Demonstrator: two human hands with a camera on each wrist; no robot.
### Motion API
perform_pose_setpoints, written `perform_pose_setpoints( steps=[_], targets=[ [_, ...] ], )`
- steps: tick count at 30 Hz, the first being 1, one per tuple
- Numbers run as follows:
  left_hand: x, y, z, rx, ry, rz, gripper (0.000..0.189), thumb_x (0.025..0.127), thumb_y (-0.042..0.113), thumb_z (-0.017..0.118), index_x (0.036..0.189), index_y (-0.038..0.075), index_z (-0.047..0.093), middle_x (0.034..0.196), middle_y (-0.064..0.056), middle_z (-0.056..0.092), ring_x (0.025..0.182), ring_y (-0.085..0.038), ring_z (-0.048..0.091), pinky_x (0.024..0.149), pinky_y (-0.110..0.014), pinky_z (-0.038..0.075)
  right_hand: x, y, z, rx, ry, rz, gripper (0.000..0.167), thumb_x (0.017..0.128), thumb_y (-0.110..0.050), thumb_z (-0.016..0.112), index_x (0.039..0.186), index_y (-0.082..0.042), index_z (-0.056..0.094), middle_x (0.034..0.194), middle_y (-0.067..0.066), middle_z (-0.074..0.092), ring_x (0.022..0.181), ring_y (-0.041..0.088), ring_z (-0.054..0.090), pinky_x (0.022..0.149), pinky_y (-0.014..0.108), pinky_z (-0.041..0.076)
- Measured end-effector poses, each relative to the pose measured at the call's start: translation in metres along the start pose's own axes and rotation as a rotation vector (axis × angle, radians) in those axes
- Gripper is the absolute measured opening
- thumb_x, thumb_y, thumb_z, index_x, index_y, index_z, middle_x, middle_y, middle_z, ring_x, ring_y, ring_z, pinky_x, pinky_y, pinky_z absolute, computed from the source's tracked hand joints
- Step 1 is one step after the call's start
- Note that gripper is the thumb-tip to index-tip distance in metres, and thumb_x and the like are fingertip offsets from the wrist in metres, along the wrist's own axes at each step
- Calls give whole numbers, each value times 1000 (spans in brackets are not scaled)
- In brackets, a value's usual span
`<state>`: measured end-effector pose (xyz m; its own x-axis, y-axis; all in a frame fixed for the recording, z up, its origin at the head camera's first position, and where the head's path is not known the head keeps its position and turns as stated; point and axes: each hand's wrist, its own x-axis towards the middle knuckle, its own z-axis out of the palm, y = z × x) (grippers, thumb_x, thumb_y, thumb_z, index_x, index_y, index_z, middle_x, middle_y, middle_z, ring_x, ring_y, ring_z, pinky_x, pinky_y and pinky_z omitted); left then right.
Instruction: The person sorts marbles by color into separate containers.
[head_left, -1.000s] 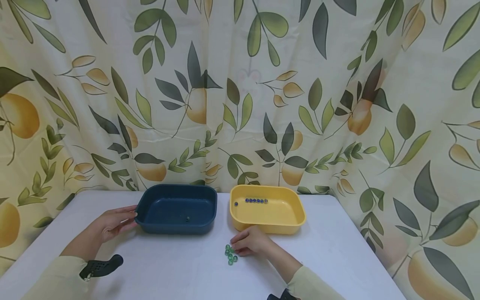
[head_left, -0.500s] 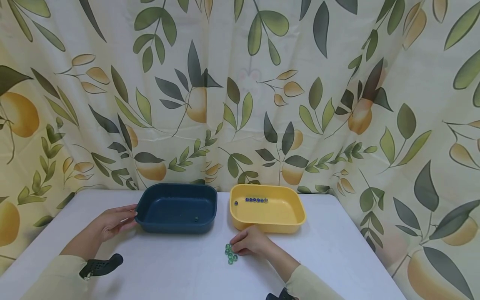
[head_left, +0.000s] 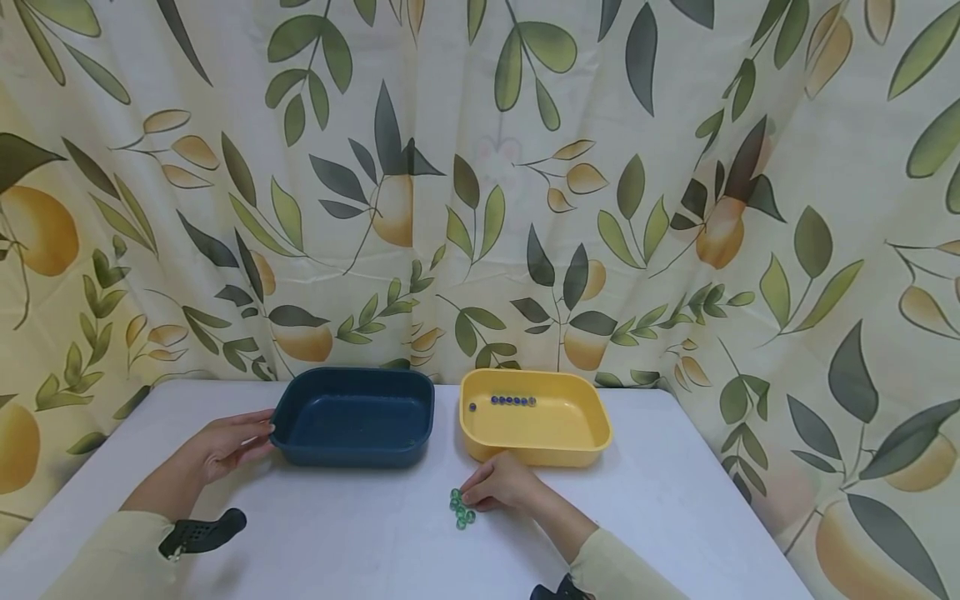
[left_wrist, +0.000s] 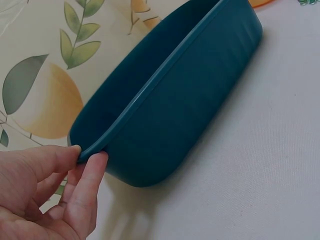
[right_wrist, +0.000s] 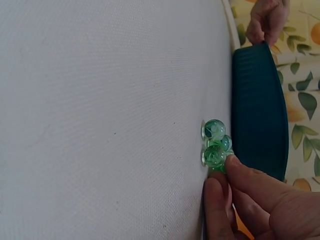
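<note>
At the left side of the dark blue plastic bin point(head_left: 352, 457), my left hand point(head_left: 231, 443) pinches the rim between thumb and fingers, as the left wrist view shows. My right hand point(head_left: 504, 483) is low on the table in front of the yellow bin, beside a small cluster of green glass marbles point(head_left: 461, 523). In the right wrist view, its thumb and index finger close on a green marble point(right_wrist: 218, 169) at the cluster's edge, partly hidden by the fingertips. The other marbles point(right_wrist: 215, 130) touch one another on the white cloth.
The yellow bin point(head_left: 540, 457) stands right of the blue one, a narrow gap between them. Inside it lie a row of dark blue marbles point(head_left: 513, 402) and a single blue marble point(head_left: 472, 407) apart. A leaf-patterned curtain point(head_left: 480, 292) hangs behind the table.
A small green marble in the blue bin moved right across its floor and can no longer be made out. Both hands stay almost in place.
</note>
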<state>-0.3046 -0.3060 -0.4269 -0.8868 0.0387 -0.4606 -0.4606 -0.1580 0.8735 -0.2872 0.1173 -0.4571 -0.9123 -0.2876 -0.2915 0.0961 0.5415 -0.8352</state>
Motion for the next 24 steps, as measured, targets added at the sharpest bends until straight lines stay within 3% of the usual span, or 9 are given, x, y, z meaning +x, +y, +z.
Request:
perform_pose_setpoints(
  steps=[6, 13, 18, 24],
  targets=[
    [1, 0, 0, 5, -1, 5, 46, 96, 0, 59, 140, -1, 49, 83, 6, 68, 77, -10, 69, 85, -27, 59, 1, -1, 0, 5, -7, 0, 9, 81, -2, 78, 89, 1, 77, 79, 7, 74, 64, 10, 65, 63, 27, 60],
    [1, -2, -1, 3, 8, 0, 36, 95, 1, 62, 130, 4, 61, 83, 5, 69, 77, -11, 71, 85, -27, 59, 3, 0, -4, 60, -42, 42, 9, 84, -4, 75, 91, 0, 76, 80, 5, 74, 67, 11, 66, 67, 25, 61],
    [0, 0, 0, 2, -6, 4, 47, 95, 1, 61, 141, -1, 49, 83, 6, 69, 78, -11, 70, 85, -27, 59, 3, 0, -4, 86, -47, 47, 11, 85, -4, 75, 94, 2, 76, 82, 8, 74, 68, 12, 67, 68, 29, 62],
    [-2, 1, 2, 4, 5, 1, 48, 95, 1, 61, 141, -2, 49, 83, 6, 68, 77, -11, 71, 85, -27, 58, 3, 0, -6, 91, -58, 66, 11, 86, -5, 74, 96, 0, 75, 84, 7, 74, 71, 13, 68, 69, 30, 62]
  ],
)
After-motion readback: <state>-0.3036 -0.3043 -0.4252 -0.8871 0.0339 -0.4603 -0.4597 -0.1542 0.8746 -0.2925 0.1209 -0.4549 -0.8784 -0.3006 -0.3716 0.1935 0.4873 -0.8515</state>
